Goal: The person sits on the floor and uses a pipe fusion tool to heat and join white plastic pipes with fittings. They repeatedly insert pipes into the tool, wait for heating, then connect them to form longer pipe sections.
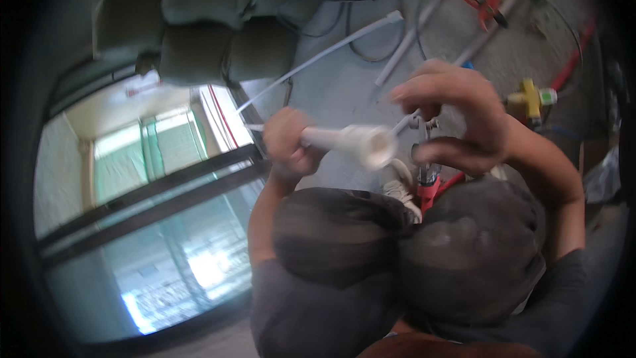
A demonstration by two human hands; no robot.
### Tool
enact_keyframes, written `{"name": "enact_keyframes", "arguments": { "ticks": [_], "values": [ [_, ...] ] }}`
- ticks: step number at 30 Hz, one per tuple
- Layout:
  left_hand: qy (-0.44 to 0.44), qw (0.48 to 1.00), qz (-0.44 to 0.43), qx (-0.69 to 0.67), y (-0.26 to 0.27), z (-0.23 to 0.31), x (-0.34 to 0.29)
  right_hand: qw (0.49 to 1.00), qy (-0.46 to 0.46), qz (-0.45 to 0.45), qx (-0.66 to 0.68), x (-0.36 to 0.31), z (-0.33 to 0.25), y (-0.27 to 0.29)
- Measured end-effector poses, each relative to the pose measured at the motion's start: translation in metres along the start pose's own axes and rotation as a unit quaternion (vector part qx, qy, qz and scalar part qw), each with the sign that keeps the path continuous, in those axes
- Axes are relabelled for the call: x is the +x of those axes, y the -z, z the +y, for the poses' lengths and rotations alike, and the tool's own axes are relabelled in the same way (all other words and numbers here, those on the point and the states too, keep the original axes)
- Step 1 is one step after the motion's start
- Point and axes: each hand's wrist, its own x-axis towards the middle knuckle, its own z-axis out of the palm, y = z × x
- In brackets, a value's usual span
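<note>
a: what is being held?

b: a white pipe point(323, 138), near the middle of the view. it is clamped in the left hand point(289, 138), fingers wrapped round it, its wide end point(354, 143) aimed at three o'clock.

a: and the right hand point(472, 116)?

b: its grip is curved and spread, thumb and fingertips held apart, between two and three o'clock from the wide end. whether anything is touched there cannot be told; the hand is blurred.

a: what is seen lower down?

b: a red-handled tool point(429, 191), toward four o'clock, beside a light shoe point(397, 189).

a: and farther out?

b: on the floor point(328, 89), a thin white strip point(331, 50) is seen at twelve o'clock and a pale pipe point(414, 34) at one. a yellow thing point(529, 101) is seen between two and three.
</note>
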Motion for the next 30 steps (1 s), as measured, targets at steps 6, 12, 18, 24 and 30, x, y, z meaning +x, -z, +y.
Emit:
{"name": "enact_keyframes", "arguments": {
  "ticks": [6, 12, 18, 24, 30],
  "values": [
    [-0.008, 0.999, -0.013, 0.040, -0.056, -0.007, 0.036, 0.982, -0.121, -0.016, -0.146, -0.003, -0.004, 0.012],
    [0.118, 0.991, 0.024, 0.061, -0.096, -0.049, -0.007, 0.979, -0.174, 0.063, -0.088, -0.049, -0.006, 0.078],
    [0.298, 0.927, -0.003, 0.227, -0.077, -0.191, -0.171, 0.910, -0.192, 0.219, -0.295, -0.117, -0.030, 0.260],
    [0.236, 0.952, 0.067, 0.182, -0.100, -0.122, -0.067, 0.925, -0.235, 0.274, 0.123, -0.093, -0.048, 0.304],
    [0.121, 0.972, 0.147, 0.138, -0.084, -0.020, 0.007, 0.889, -0.244, 0.131, 0.364, -0.015, -0.018, 0.225]
  ]
}}
